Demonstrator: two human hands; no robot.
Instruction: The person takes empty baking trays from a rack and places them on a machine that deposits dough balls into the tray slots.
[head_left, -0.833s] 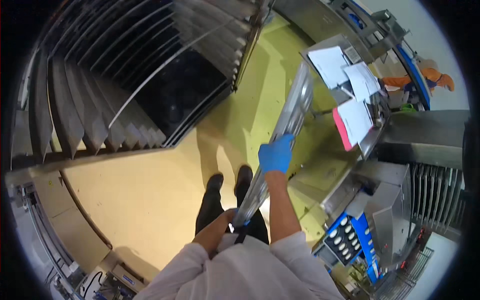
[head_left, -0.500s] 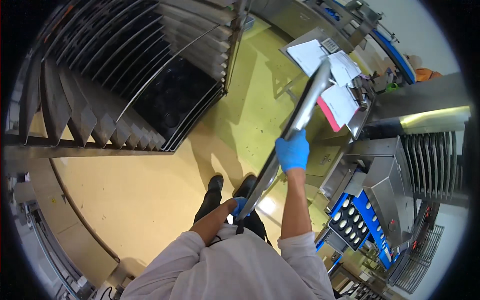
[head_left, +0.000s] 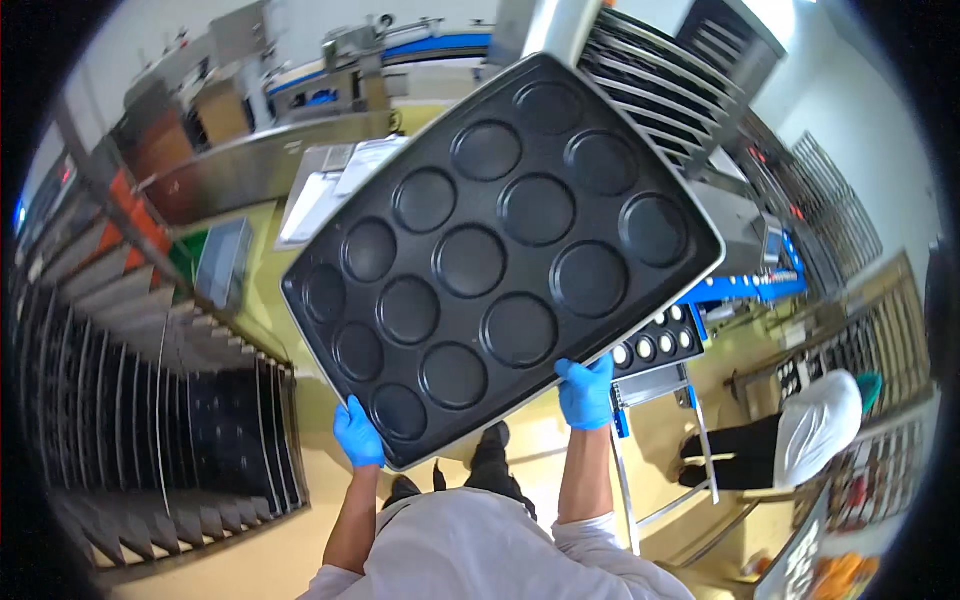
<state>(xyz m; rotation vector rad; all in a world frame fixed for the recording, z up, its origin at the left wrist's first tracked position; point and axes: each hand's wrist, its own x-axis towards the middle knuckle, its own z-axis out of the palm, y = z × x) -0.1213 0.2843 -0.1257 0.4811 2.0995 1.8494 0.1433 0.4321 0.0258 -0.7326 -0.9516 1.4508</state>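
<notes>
A large black baking tray [head_left: 455,325] with several round wells, all of them bare, is held up in front of me, tilted so that its inside faces me. My left hand [head_left: 357,433], in a blue glove, grips the tray's near left corner with the thumb over the rim. On the near right edge, my blue-gloved right hand [head_left: 586,393] has its thumb on the rim, and its other fingers are partly hidden. Just beyond the right hand, a second black tray [head_left: 655,345] carries pale round dough pieces in its wells, beside a blue conveyor belt [head_left: 745,288].
To the left stands a tall rack [head_left: 165,440] full of trays. White papers [head_left: 318,205] lie on a steel table behind the held tray. Another tray rack [head_left: 655,85] rises at the back right. A person in white [head_left: 820,430] bends over at the right.
My view has swung to the right. The tray, seen edge-on before, is now turned with its wells toward me. Both hands keep hold of it.
</notes>
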